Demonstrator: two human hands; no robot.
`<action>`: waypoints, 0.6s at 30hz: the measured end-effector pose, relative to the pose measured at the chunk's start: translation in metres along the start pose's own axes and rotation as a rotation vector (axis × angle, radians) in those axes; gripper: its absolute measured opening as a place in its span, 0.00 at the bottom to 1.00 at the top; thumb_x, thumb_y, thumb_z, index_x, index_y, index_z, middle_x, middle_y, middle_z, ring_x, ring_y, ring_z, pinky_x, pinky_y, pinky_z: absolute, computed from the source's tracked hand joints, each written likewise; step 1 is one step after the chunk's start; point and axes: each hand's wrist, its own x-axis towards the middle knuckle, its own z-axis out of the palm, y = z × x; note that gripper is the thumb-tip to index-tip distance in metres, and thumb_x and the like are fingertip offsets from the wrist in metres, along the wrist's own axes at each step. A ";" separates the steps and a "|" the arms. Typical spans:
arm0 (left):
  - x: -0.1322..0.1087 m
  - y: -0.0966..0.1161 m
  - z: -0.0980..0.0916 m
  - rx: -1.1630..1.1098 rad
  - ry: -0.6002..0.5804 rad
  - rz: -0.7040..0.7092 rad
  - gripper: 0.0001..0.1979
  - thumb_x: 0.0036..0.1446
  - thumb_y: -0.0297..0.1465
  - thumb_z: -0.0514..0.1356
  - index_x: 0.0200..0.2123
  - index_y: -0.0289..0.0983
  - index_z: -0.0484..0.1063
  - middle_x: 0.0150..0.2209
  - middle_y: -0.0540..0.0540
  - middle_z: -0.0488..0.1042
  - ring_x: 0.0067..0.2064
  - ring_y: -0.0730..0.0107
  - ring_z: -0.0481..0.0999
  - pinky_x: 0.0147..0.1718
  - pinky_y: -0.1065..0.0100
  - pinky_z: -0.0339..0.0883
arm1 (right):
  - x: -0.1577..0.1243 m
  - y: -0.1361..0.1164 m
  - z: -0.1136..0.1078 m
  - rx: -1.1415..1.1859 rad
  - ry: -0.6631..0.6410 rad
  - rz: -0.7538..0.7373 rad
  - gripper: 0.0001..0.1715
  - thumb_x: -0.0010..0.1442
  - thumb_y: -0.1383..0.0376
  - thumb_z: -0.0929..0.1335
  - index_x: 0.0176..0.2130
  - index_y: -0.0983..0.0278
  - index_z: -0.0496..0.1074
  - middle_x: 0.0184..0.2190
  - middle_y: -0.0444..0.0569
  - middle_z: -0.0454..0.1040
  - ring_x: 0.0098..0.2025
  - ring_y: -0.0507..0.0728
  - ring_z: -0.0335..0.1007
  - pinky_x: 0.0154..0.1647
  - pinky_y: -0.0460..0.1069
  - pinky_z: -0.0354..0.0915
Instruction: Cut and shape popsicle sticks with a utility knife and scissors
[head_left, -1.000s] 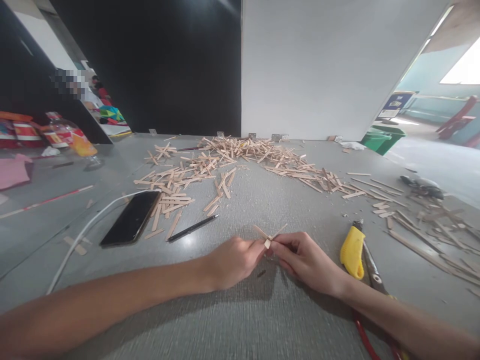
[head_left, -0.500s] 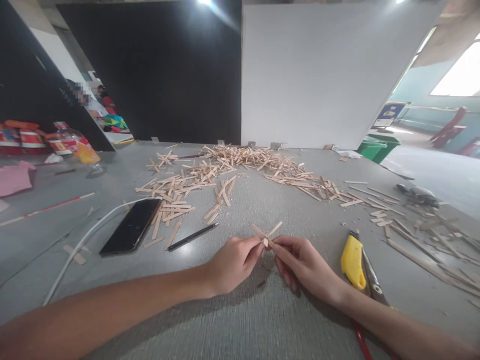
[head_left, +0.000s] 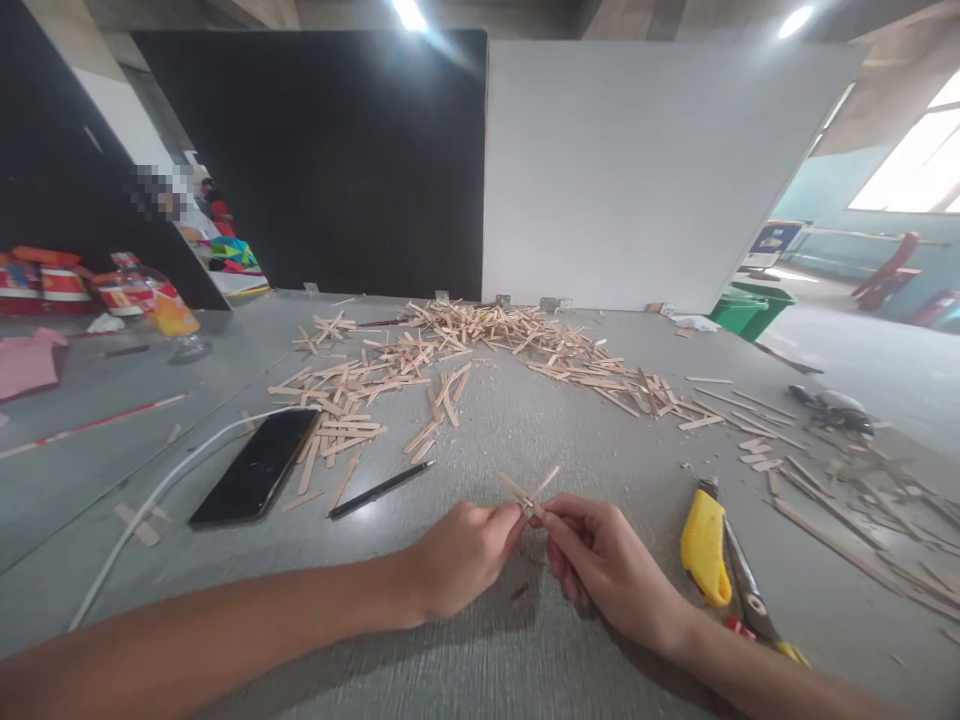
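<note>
Crossed sticks (head_left: pixel 528 489), one pair, forming an X: arms point up-left and up-right, away from the person. Left hand (head_left: pixel 459 555) and right hand (head_left: pixel 600 560) fingers pinch its lower ends above the bench (head_left: pixel 525 420).

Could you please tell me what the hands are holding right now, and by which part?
Both hands, left and right, pinch a small cross of wooden sticks at its lower end, near where the sticks meet; the upper ends stick out free.

Counter (head_left: pixel 480 640): stick pile (head_left: pixel 480 345) at far centre; phone (head_left: pixel 257 467) at left, pen (head_left: pixel 381 489) just right of it; cable (head_left: pixel 150 500) left of phone. Cutter (head_left: pixel 705 548) and pliers (head_left: pixel 750 595) at near right; bottle (head_left: pixel 154 300) at far left; crossed sticks (head_left: pixel 527 490) near centre.
</note>
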 end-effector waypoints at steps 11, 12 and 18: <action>0.001 -0.002 0.000 0.062 -0.017 0.106 0.18 0.76 0.27 0.43 0.39 0.33 0.71 0.26 0.46 0.76 0.22 0.66 0.75 0.22 0.67 0.64 | -0.004 -0.001 0.001 -0.030 -0.025 -0.017 0.26 0.70 0.45 0.63 0.34 0.63 0.69 0.19 0.39 0.66 0.15 0.48 0.60 0.15 0.43 0.55; 0.001 -0.002 -0.001 0.064 -0.018 0.116 0.18 0.76 0.27 0.43 0.40 0.33 0.71 0.27 0.46 0.76 0.23 0.66 0.76 0.22 0.67 0.65 | -0.003 -0.001 0.000 -0.032 -0.045 -0.022 0.26 0.70 0.45 0.62 0.34 0.63 0.69 0.19 0.39 0.65 0.16 0.48 0.60 0.16 0.43 0.55; 0.001 -0.001 -0.007 0.058 -0.025 0.178 0.14 0.75 0.25 0.44 0.49 0.32 0.70 0.32 0.45 0.79 0.28 0.67 0.80 0.27 0.68 0.72 | -0.003 -0.004 -0.005 -0.067 -0.106 -0.074 0.27 0.72 0.46 0.62 0.34 0.64 0.70 0.18 0.37 0.61 0.18 0.48 0.54 0.19 0.45 0.52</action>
